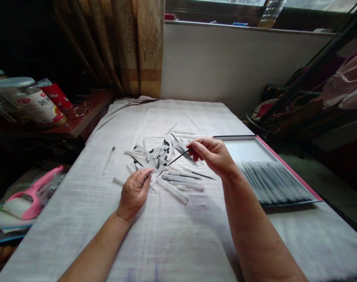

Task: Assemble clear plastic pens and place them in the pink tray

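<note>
My left hand point(135, 192) is closed around a clear pen barrel point(158, 170), which points up and to the right. Between the thumb and fingers of my right hand point(211, 154) is a dark ink refill point(180, 156), slanting down to the left. The refill's lower tip is at or close to the barrel's open end; whether it is inside I cannot tell. Beneath and behind both hands lies a loose pile of clear pen barrels point(174, 191), black-ended pen parts point(166, 147) and dark refills point(186, 153).
To the right, an open box point(290, 156) with a pink edge holds a row of pens point(274, 182). One pen point(109, 160) lies apart on the left of the cloth-covered table point(178, 243). A pink tape dispenser point(34, 194) and jars point(28, 100) stand further left.
</note>
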`<action>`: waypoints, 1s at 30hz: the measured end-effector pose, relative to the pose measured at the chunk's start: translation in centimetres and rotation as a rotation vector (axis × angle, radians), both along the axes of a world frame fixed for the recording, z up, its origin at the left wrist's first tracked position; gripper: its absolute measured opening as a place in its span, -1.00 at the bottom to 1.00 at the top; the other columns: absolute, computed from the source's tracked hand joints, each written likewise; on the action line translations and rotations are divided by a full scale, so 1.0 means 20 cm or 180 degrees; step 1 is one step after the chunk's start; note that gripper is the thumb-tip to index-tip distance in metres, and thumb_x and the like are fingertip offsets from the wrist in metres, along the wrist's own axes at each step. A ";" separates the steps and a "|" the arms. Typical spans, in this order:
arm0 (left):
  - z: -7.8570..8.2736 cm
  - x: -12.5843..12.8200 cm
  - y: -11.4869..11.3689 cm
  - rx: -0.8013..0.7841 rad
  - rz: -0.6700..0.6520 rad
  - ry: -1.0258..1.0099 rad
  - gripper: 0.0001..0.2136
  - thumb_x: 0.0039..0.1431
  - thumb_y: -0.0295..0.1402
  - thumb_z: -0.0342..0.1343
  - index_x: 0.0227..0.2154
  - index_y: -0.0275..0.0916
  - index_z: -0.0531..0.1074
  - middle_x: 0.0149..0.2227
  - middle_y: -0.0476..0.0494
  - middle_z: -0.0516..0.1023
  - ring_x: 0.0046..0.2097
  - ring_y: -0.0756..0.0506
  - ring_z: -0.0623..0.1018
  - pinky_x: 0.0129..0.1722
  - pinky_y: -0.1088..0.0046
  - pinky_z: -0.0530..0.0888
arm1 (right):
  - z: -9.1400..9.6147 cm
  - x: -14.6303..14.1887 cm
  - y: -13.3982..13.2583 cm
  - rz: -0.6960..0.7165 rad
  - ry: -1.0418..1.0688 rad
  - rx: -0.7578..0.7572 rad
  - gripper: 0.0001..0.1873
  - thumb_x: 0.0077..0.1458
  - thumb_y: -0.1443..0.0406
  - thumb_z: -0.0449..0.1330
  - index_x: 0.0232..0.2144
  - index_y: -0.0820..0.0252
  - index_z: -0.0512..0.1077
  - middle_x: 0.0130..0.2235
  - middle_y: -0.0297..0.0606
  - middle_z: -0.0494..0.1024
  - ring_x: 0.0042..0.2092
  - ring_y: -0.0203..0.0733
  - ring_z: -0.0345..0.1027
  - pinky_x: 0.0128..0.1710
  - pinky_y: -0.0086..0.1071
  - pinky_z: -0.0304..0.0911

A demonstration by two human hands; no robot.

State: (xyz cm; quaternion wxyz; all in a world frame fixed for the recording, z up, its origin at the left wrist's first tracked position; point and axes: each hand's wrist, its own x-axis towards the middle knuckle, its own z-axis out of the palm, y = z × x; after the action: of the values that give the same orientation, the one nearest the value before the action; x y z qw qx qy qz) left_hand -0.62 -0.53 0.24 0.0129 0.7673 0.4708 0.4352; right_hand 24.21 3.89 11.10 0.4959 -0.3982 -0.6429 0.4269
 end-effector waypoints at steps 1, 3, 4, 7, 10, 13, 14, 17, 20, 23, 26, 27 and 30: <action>0.00 0.00 0.00 -0.0006 -0.0002 -0.0012 -0.79 0.30 -0.43 0.01 -0.06 -0.20 0.46 -0.16 -0.15 0.61 -0.11 -0.09 0.58 -0.05 0.36 0.51 | -0.01 -0.01 0.00 0.0037 -0.0034 -0.0010 -0.53 0.00 -0.09 0.25 -0.46 0.23 0.52 -0.54 -0.30 0.52 -0.55 -0.37 0.31 -0.58 -0.47 0.25; 0.00 0.00 0.00 -0.0028 -0.0012 -0.0034 -0.79 0.30 -0.42 0.01 -0.06 -0.19 0.46 -0.16 -0.15 0.61 -0.12 -0.09 0.58 -0.06 0.36 0.52 | -0.02 -0.03 0.01 0.0093 -0.0066 -0.0046 -0.53 -0.01 -0.09 0.25 -0.45 0.23 0.51 -0.53 -0.29 0.53 -0.54 -0.36 0.33 -0.57 -0.47 0.27; 0.00 0.00 0.00 -0.0042 -0.0019 -0.0044 -0.79 0.30 -0.42 0.01 -0.06 -0.19 0.46 -0.16 -0.15 0.61 -0.12 -0.09 0.58 -0.06 0.36 0.52 | -0.03 -0.04 0.01 0.0111 -0.0066 -0.0067 -0.52 -0.01 -0.09 0.25 -0.46 0.24 0.51 -0.52 -0.29 0.54 -0.54 -0.36 0.33 -0.57 -0.47 0.28; 0.00 0.00 -0.01 -0.0072 -0.0036 -0.0072 -0.78 0.30 -0.42 0.01 -0.06 -0.18 0.46 -0.16 -0.14 0.61 -0.12 -0.09 0.59 -0.05 0.36 0.51 | -0.04 -0.05 0.01 0.0157 -0.0046 -0.0123 -0.53 -0.01 -0.08 0.25 -0.45 0.24 0.50 -0.51 -0.28 0.55 -0.54 -0.36 0.34 -0.56 -0.47 0.29; -0.01 0.00 -0.01 -0.0136 -0.0011 -0.0095 -0.77 0.30 -0.41 0.00 -0.05 -0.18 0.46 -0.15 -0.14 0.62 -0.12 -0.09 0.59 -0.05 0.36 0.52 | -0.04 -0.06 0.01 0.0188 -0.0049 -0.0167 -0.53 0.01 -0.08 0.24 -0.43 0.24 0.51 -0.51 -0.28 0.55 -0.55 -0.37 0.33 -0.56 -0.46 0.28; -0.01 0.00 0.00 -0.0161 0.0011 -0.0119 -0.78 0.30 -0.39 0.01 -0.06 -0.19 0.47 -0.15 -0.15 0.62 -0.12 -0.09 0.60 -0.06 0.36 0.52 | -0.05 -0.05 0.01 0.0123 -0.0043 -0.0144 -0.53 0.01 -0.09 0.24 -0.42 0.23 0.51 -0.50 -0.28 0.55 -0.55 -0.36 0.33 -0.55 -0.46 0.29; -0.01 0.00 0.00 -0.0147 0.0016 -0.0129 -0.78 0.30 -0.39 0.01 -0.06 -0.19 0.47 -0.15 -0.15 0.62 -0.12 -0.09 0.60 -0.06 0.36 0.52 | -0.05 -0.05 0.01 0.0080 -0.0026 -0.0122 -0.53 0.01 -0.09 0.24 -0.43 0.23 0.51 -0.50 -0.29 0.55 -0.54 -0.36 0.33 -0.54 -0.46 0.29; -0.01 0.00 0.00 -0.0125 0.0010 -0.0153 -0.79 0.29 -0.40 0.03 -0.06 -0.19 0.47 -0.15 -0.14 0.62 -0.12 -0.09 0.60 -0.05 0.37 0.52 | -0.04 -0.04 0.02 0.0023 0.0030 -0.0082 -0.53 0.01 -0.09 0.24 -0.44 0.22 0.51 -0.51 -0.29 0.54 -0.54 -0.36 0.33 -0.55 -0.47 0.27; -0.02 0.00 0.00 -0.0162 0.0017 -0.0190 -0.79 0.29 -0.40 0.03 -0.06 -0.19 0.47 -0.15 -0.14 0.62 -0.12 -0.09 0.60 -0.05 0.38 0.52 | -0.04 -0.04 0.02 0.0072 0.0063 -0.0068 -0.54 0.01 -0.08 0.24 -0.44 0.22 0.51 -0.51 -0.30 0.54 -0.55 -0.37 0.32 -0.57 -0.47 0.26; -0.02 0.00 0.00 -0.0274 0.0044 -0.0215 -0.78 0.29 -0.37 0.02 -0.07 -0.19 0.48 -0.15 -0.14 0.62 -0.11 -0.10 0.60 -0.05 0.36 0.52 | -0.03 -0.03 0.01 0.0029 0.0026 -0.0047 -0.55 0.02 -0.07 0.24 -0.44 0.22 0.51 -0.51 -0.30 0.54 -0.55 -0.37 0.32 -0.57 -0.46 0.25; -0.02 0.00 0.00 -0.0313 0.0040 -0.0239 -0.78 0.30 -0.35 0.01 -0.07 -0.19 0.48 -0.15 -0.16 0.62 -0.11 -0.11 0.61 -0.05 0.34 0.53 | -0.02 -0.03 0.01 0.0013 0.0002 -0.0052 -0.55 0.02 -0.08 0.23 -0.44 0.22 0.51 -0.51 -0.29 0.54 -0.56 -0.36 0.32 -0.57 -0.46 0.26; -0.02 0.00 0.00 -0.0305 0.0034 -0.0245 -0.78 0.30 -0.35 0.01 -0.07 -0.19 0.48 -0.15 -0.16 0.62 -0.12 -0.11 0.61 -0.04 0.34 0.53 | -0.02 -0.04 0.01 0.0042 0.0011 -0.0064 -0.54 0.02 -0.08 0.23 -0.43 0.22 0.51 -0.51 -0.29 0.54 -0.56 -0.36 0.32 -0.57 -0.46 0.26; -0.02 0.00 0.00 -0.0301 0.0013 -0.0246 -0.78 0.30 -0.36 0.01 -0.07 -0.19 0.48 -0.15 -0.15 0.63 -0.11 -0.10 0.60 -0.04 0.35 0.52 | -0.04 -0.05 0.01 0.0142 0.0035 -0.0146 -0.53 0.00 -0.09 0.24 -0.43 0.23 0.52 -0.51 -0.28 0.55 -0.55 -0.36 0.33 -0.56 -0.46 0.27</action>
State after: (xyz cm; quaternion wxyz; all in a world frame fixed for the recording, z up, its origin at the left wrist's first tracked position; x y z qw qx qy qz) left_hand -0.55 -0.59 -0.07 0.0665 0.7475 0.4916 0.4418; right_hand 23.16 4.09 10.38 0.4805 -0.3926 -0.6389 0.4548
